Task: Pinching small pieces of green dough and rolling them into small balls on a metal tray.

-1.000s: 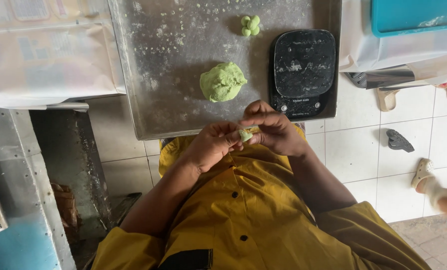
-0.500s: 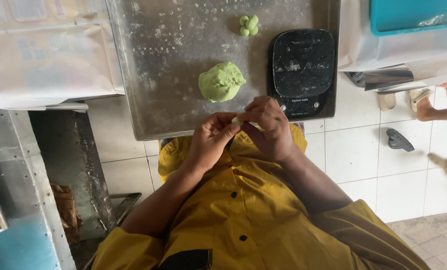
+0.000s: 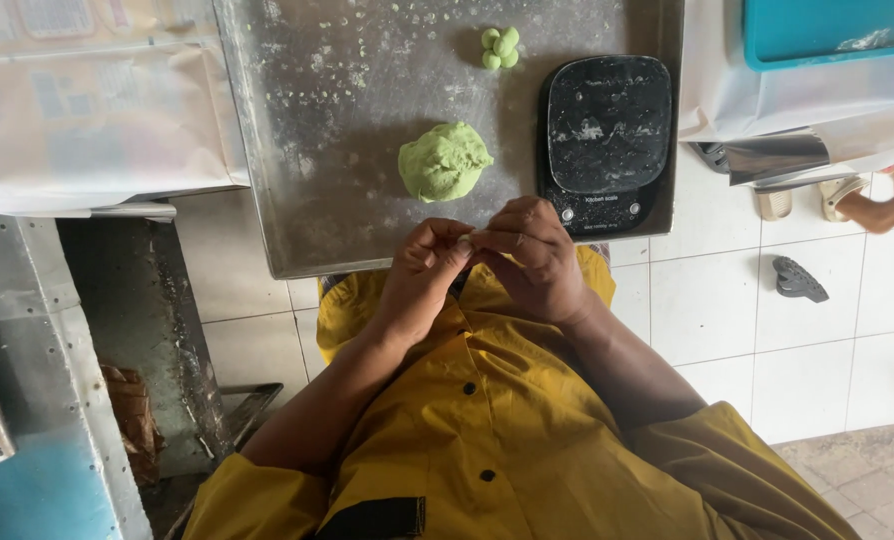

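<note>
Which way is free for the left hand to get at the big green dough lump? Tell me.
Probably yes, straight ahead. The left hand sits just short of the green dough lump on the metal tray, with bare floured tray between them. It is pinched against the right hand around something small.

Left hand (image 3: 422,275), right hand (image 3: 537,255) pinch small piece (image 3: 464,243); green dough (image 3: 443,161) on tray (image 3: 297,150).

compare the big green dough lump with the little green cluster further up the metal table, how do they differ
The big dough lump is one rough, creased mass; the small cluster is several tiny rounded balls pressed together. The lump is far larger than the cluster. The lump sits near the left hand and right hand; the cluster lies toward the far end of the metal table, above the black scale. Both are pale green and rest on the floured surface.
</note>
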